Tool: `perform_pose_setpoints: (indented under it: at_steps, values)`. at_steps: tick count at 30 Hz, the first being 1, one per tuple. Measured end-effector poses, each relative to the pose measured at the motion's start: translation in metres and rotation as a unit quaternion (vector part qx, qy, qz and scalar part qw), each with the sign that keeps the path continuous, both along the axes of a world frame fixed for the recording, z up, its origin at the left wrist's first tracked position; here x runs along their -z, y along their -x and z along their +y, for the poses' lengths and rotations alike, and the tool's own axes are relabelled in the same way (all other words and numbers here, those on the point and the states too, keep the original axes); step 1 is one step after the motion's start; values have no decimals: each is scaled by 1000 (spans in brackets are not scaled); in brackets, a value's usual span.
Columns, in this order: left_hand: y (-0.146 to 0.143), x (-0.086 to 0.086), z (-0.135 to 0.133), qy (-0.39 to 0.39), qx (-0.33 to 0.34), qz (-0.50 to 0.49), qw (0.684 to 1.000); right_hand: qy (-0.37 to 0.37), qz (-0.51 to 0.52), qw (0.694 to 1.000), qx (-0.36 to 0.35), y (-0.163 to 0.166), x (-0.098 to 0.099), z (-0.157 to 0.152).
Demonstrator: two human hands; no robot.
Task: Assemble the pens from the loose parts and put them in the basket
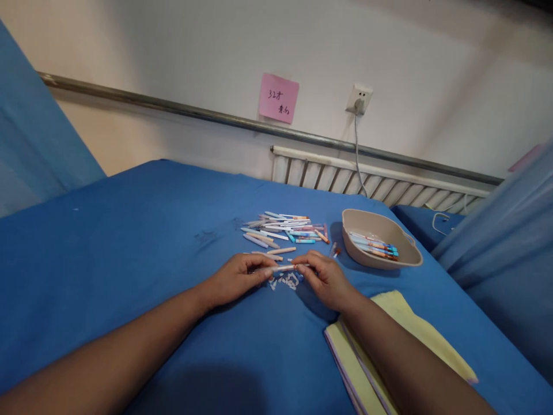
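A slim pale pen [285, 268] is stretched level between my two hands over the blue cloth. My left hand [237, 279] pinches its left end, while the fingers of my right hand [327, 280] close on its right end. Just below the pen lie several small white pieces [289, 280], too small to name surely. Beyond my hands is a loose heap of pens and pen parts [280, 225] in white, grey, orange and light blue. Small clear and brown parts [334, 251] rest beyond my right hand.
A beige plastic basin [351, 225] at the right holds several pens [374, 246]. A folded yellow cloth [406, 317] lies under my right forearm. Behind the blue-covered surface [173, 213] are a radiator [319, 173], a metal rail and a plugged-in socket [359, 99]. Blue curtains hang at both sides.
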State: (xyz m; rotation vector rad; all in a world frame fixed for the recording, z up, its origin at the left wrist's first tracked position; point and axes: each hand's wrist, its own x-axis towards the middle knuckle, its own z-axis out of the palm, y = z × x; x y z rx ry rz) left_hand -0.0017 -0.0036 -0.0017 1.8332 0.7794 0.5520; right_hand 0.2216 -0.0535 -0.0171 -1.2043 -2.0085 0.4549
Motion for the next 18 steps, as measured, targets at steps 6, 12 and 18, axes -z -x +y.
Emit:
perform_pose_setpoints:
  at_steps: [6,12,18]
  values:
    - [-1,3,-1,70,-2,-18,997,-4,-15,1000,2,2,-3,-6]
    - [-2,-2,-3,41,11,-13,999,-9,-64,998,-5,1,-3,-6]
    - [-4,-4,-6,24,-5,-26,999,-15,-154,988,10,2,-6,-5]
